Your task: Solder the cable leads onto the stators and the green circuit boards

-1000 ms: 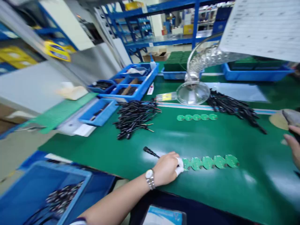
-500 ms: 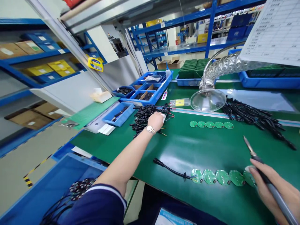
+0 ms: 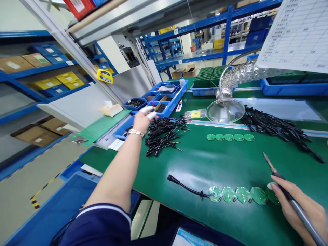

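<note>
My right hand (image 3: 298,201) grips a soldering iron (image 3: 287,191), its metal tip pointing up and to the left over the green bench mat. Just left of that hand lies a row of round green circuit boards (image 3: 243,194); a black cable (image 3: 186,186) with coloured wires meets the leftmost board. My left hand (image 3: 145,119) is stretched out, white covers on its fingertips, which look slightly apart with nothing visible between them. It hovers at the left edge of a pile of black cables (image 3: 164,133), near the blue divided tray (image 3: 170,107) and a smaller blue tray (image 3: 118,131).
A second row of round boards (image 3: 230,137) lies farther back. Behind it stands a clear fume hood (image 3: 225,111) on a silver duct. More black cables (image 3: 279,131) lie at right. A blue bin (image 3: 69,205) sits below the bench at left. A paper sheet (image 3: 294,37) hangs upper right.
My left hand has moved left from the right part of the cable pile toward the blue trays, uncovering more cables. My right hand holds the soldering iron in nearly the same place.
</note>
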{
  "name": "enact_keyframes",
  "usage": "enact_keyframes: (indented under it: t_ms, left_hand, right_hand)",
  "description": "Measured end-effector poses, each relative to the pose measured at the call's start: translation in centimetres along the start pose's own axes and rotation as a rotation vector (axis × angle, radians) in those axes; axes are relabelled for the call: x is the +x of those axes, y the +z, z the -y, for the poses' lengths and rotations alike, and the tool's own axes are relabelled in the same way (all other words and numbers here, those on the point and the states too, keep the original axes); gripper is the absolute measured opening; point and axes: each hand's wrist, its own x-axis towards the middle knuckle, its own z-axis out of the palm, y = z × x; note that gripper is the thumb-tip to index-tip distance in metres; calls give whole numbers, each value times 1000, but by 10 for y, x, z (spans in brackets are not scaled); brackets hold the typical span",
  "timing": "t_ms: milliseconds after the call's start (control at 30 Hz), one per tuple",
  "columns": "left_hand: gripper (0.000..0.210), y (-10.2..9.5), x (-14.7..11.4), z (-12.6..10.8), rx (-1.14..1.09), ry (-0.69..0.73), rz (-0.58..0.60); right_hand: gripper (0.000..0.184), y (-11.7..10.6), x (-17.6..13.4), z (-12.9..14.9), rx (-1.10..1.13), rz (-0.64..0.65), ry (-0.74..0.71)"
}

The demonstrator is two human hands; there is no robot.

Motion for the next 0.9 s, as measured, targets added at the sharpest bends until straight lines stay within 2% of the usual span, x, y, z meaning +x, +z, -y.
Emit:
enact_keyframes:
  t_ms: [100,167,200,267,300,333,400,467,533,600,700,800,900]
  left_hand:
    - [34,-52,3,5,-280,-29,-361]
    - [35,-69,-6,-9,-368,34,-466]
    - [35,-69,-14,-20,-372,123,-463]
    - [32,-52,-41,-48,-318,331,-344]
    - [24,-37,-59,-64,-235,425,-236]
    - [15,-19,-79,-78,-135,520,-77]
    - [15,22,-122,-101,53,693,246]
    - [19,58,-162,-115,159,765,408]
    - [22,83,-189,-122,154,768,455]
    - [23,93,-203,-124,114,753,443]
    - [23,92,-208,-125,80,737,440]
    - [24,87,-209,-126,34,689,509]
    - [30,85,-210,-131,-173,600,595]
  right_hand:
    - [31,1,1,3,12,19,-15]
    - [29,2,2,5,11,26,-6]
    - [27,1,2,7,14,20,4]
    - [22,0,2,13,36,3,32]
    - [20,0,3,17,61,4,39]
    - [17,0,3,21,96,15,43]
    - [16,0,6,33,174,62,47]
    - [20,3,9,48,247,132,58]
    - [24,7,14,63,311,208,96]
    - [28,13,20,76,385,296,146]
    - [32,21,27,90,501,398,208]
    - [29,26,32,98,570,410,223]
    - [28,28,33,102,590,390,198]
